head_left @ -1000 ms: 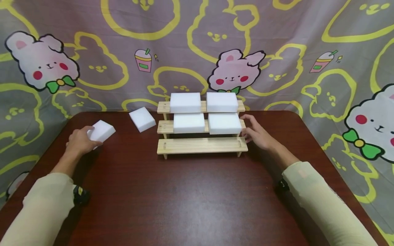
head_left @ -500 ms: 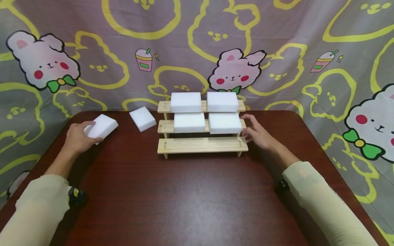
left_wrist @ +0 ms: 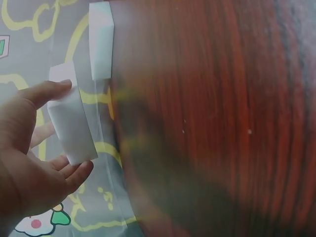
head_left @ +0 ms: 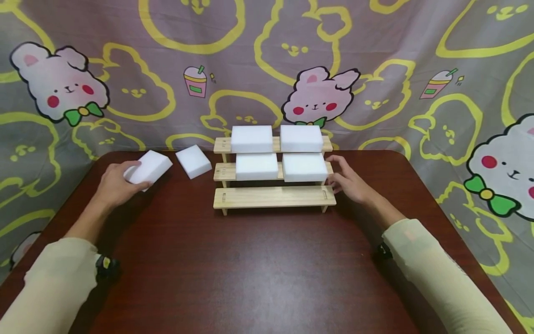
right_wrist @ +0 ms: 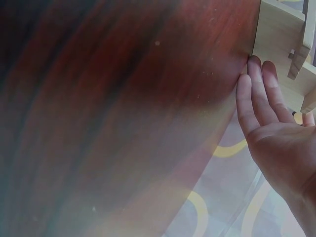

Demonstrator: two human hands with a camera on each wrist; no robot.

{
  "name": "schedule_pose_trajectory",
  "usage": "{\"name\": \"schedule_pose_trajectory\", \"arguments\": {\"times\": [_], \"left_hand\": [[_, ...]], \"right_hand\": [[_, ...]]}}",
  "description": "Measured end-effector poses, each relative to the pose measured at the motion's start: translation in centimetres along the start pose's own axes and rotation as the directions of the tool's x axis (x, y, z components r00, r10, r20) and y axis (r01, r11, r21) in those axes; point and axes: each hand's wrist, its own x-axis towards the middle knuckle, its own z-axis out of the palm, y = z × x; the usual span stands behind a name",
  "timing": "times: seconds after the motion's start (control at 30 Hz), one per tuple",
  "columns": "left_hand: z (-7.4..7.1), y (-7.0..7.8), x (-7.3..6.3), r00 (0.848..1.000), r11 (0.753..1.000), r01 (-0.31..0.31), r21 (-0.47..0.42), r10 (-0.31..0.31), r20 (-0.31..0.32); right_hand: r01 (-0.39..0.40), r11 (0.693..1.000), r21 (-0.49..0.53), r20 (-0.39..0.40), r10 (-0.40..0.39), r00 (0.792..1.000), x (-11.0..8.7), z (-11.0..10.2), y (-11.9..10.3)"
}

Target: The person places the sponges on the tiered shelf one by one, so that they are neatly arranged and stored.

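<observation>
My left hand [head_left: 118, 183] grips a white foam block [head_left: 152, 164] at the table's left side; the block is tilted and close over the table. The left wrist view shows the thumb on one face of the held block [left_wrist: 74, 121] and fingers curled under its other end. A three-step wooden rack [head_left: 273, 197] stands at the back middle. Two white blocks [head_left: 251, 138] lie on its top step and two more [head_left: 304, 167] on the middle one. My right hand [head_left: 350, 181] rests by the rack's right end, its lower fingers [right_wrist: 261, 98] nearly straight against the wooden side.
Another white block [head_left: 193, 161] lies on the dark wooden table [head_left: 250, 264], between my left hand and the rack. A patterned curtain [head_left: 233, 60] hangs close behind and along both sides of the table.
My left hand has moved right with the white foam block, nearer to the loose block on the table. The right hand and the rack have stayed put.
</observation>
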Motion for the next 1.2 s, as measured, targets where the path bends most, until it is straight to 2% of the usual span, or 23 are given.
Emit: {"name": "schedule_pose_trajectory", "arguments": {"times": [0.17,0.5,0.93,1.2], "left_hand": [[0.1,0.8,0.1,0.999,0.999,-0.033,-0.012,0.033,0.005],[-0.2,2.7,0.1,0.996,0.996,-0.083,-0.034,0.082,-0.023],[-1.0,5.6,-0.4,0.994,0.993,-0.106,-0.060,0.104,-0.034],[-1.3,7.3,-0.7,0.984,0.980,-0.172,-0.099,0.166,-0.066]], "right_hand": [[-0.001,1.000,0.001,0.000,0.001,1.000,0.0,0.0,0.1],[0.004,1.000,-0.005,-0.002,-0.004,1.000,0.0,0.0,0.1],[0.009,1.000,0.005,0.001,-0.009,1.000,-0.1,0.0,0.0],[0.017,1.000,0.007,-0.001,-0.017,1.000,0.0,0.1,0.1]]}}
